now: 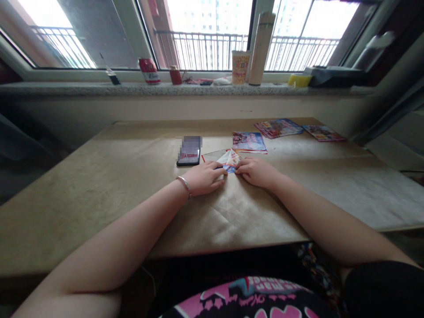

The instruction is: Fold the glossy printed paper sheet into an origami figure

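Note:
Both my hands rest on the brown table [99,194] near its middle. My left hand [203,177] and my right hand [256,171] have their fingers pressed together on a small folded piece of colourful printed paper [231,160], one hand at each side of it. A thin bracelet [184,184] circles my left wrist. The paper's lower part is hidden under my fingers.
A dark phone [189,155] lies just left of the paper. Colourful printed sheets [249,142] lie beyond, more [278,127] at the far right. The windowsill [99,89] holds a red can [149,70], a paper cup [240,66] and a tall flask [261,43].

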`<move>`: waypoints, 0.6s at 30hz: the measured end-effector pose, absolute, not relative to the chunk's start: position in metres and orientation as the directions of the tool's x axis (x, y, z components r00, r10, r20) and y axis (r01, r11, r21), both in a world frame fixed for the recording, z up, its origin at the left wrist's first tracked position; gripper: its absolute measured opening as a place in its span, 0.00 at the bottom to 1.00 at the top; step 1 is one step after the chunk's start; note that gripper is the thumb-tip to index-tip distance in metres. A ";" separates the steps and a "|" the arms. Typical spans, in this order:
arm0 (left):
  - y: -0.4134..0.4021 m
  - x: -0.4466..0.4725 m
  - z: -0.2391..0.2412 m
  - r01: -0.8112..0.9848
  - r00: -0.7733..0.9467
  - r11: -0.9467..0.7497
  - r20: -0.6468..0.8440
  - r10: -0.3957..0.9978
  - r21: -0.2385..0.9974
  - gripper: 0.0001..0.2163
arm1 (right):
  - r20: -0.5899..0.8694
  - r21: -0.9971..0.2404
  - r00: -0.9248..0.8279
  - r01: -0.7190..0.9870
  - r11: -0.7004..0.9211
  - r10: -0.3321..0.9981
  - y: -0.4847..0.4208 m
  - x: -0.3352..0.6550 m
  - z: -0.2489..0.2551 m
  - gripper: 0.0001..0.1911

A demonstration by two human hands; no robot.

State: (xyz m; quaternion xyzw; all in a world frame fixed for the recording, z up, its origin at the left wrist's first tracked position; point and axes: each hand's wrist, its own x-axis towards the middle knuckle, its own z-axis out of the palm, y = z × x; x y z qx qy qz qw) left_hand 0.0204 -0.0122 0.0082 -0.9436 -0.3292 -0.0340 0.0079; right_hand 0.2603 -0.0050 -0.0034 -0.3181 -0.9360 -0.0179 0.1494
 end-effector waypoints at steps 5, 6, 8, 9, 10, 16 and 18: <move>-0.013 0.020 0.006 0.562 0.819 -0.826 0.173 0.547 -0.053 0.16 | 0.297 -0.050 -0.752 0.604 0.796 0.589 -0.005 0.260 -0.004 0.16; -0.013 0.020 0.006 0.554 0.824 -0.830 0.184 0.535 -0.070 0.16 | 0.294 -0.048 -0.751 0.606 0.794 0.591 -0.004 0.260 -0.005 0.16; -0.013 0.020 0.007 0.557 0.825 -0.825 0.178 0.537 -0.095 0.15 | 0.284 -0.045 -0.749 0.614 0.788 0.599 -0.004 0.261 -0.005 0.16; -0.013 0.020 0.008 0.565 0.821 -0.818 0.167 0.546 -0.104 0.15 | 0.279 -0.045 -0.747 0.618 0.785 0.604 -0.004 0.261 -0.006 0.16; -0.014 0.020 0.009 0.573 0.817 -0.812 0.152 0.556 -0.113 0.15 | 0.276 -0.044 -0.745 0.622 0.782 0.608 -0.004 0.261 -0.006 0.16; -0.014 0.018 0.015 0.614 0.790 -0.778 0.113 0.603 -0.137 0.14 | 0.285 -0.042 -0.744 0.620 0.784 0.604 -0.004 0.261 -0.005 0.15; -0.012 0.015 0.016 0.622 0.783 -0.772 0.108 0.612 -0.131 0.14 | 0.293 -0.039 -0.747 0.614 0.788 0.597 -0.004 0.261 -0.005 0.15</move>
